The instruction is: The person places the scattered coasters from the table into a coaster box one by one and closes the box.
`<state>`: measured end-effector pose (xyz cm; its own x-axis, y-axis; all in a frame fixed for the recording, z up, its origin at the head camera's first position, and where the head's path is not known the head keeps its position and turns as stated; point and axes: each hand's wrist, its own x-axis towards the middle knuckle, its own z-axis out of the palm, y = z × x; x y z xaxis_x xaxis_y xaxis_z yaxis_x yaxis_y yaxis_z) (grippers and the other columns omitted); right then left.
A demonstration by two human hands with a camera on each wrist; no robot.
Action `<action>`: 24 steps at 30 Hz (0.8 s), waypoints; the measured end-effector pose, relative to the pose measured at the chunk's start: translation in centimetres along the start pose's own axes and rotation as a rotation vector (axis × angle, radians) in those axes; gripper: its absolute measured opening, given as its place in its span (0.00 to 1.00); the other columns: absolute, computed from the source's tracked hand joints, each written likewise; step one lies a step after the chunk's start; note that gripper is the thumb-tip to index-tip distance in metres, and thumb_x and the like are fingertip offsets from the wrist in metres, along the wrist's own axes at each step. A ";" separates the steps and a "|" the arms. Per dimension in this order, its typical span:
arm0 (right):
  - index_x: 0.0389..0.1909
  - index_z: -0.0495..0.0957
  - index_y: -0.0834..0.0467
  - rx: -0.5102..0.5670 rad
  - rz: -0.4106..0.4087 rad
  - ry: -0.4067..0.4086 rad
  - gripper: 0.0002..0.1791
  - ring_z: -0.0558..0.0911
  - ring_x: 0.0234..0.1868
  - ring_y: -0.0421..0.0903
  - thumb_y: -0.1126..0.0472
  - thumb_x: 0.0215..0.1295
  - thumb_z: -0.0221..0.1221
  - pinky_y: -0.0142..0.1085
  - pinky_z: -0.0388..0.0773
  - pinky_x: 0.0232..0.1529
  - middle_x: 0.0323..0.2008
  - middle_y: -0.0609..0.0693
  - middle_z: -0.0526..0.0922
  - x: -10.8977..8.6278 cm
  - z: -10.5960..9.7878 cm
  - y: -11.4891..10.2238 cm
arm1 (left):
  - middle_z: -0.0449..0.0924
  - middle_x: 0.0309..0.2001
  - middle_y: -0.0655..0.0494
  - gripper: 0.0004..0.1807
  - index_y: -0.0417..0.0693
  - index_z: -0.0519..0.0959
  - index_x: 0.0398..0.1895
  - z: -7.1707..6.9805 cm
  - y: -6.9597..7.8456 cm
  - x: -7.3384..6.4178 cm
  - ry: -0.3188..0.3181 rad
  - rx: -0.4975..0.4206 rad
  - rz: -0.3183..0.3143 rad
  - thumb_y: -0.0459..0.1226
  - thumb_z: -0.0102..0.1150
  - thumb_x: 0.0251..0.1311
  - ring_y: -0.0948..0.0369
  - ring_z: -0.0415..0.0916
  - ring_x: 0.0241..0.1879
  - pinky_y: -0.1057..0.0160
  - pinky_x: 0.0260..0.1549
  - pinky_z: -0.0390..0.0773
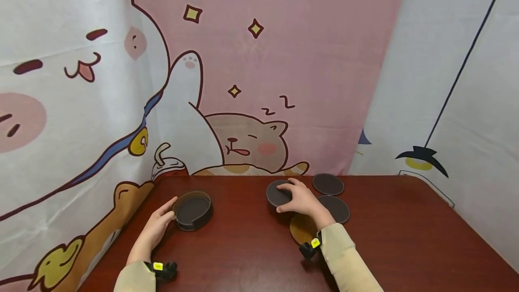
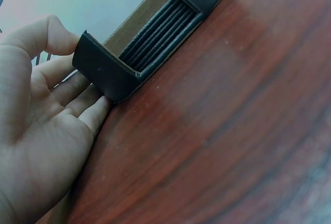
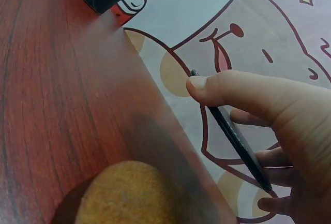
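Observation:
A round dark coaster holder [image 1: 194, 213] with a notch in its front wall stands on the left of the table. Inside it lies a stack of several coasters, whose edges [image 2: 160, 35] show through the notch in the left wrist view. My left hand [image 1: 156, 226] holds the holder's outer left side with thumb and fingers. Above the table, my right hand [image 1: 302, 199] pinches a dark round coaster [image 1: 277, 194] by its edge; the right wrist view shows this coaster [image 3: 235, 138] edge-on, tilted between thumb and fingers.
Two dark coasters [image 1: 328, 184] [image 1: 337, 208] lie on the brown wooden table [image 1: 405, 229] beyond and right of my right hand. A coaster with its tan side up [image 1: 302, 229] lies partly under my right wrist. A cartoon-printed curtain [image 1: 324, 80] hangs behind the table.

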<state>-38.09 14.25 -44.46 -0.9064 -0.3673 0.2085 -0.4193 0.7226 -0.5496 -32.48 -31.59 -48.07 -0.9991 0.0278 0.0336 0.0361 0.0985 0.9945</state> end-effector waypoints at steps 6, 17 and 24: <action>0.60 0.77 0.47 0.008 0.024 -0.027 0.39 0.61 0.66 0.66 0.44 0.42 0.74 0.57 0.70 0.52 0.70 0.63 0.58 0.0 0.4 0.6 | 0.44 0.75 0.45 0.37 0.39 0.52 0.75 -0.1 0.0 -0.2 0.002 0.011 -0.004 0.25 0.42 0.59 0.53 0.43 0.72 0.80 0.49 0.60; 0.60 0.77 0.47 0.004 -0.006 -0.011 0.39 0.63 0.66 0.65 0.43 0.41 0.73 0.57 0.69 0.52 0.69 0.63 0.60 0.7 -0.2 -0.8 | 0.45 0.75 0.45 0.37 0.38 0.53 0.75 -0.1 0.2 0.4 0.014 -0.002 0.016 0.25 0.41 0.59 0.53 0.45 0.71 0.80 0.49 0.61; 0.59 0.78 0.45 -0.084 -0.055 -0.041 0.37 0.64 0.65 0.64 0.43 0.42 0.73 0.59 0.64 0.56 0.69 0.63 0.61 1.0 0.2 -1.6 | 0.46 0.75 0.44 0.37 0.39 0.53 0.75 0.0 -0.3 0.1 0.021 0.005 -0.005 0.25 0.42 0.58 0.53 0.45 0.71 0.79 0.48 0.60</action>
<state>-38.27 12.62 -43.53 -0.8798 -0.4304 0.2019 -0.4727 0.7467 -0.4679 -32.63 -31.57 -48.38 -0.9995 0.0063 0.0312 0.0317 0.1034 0.9941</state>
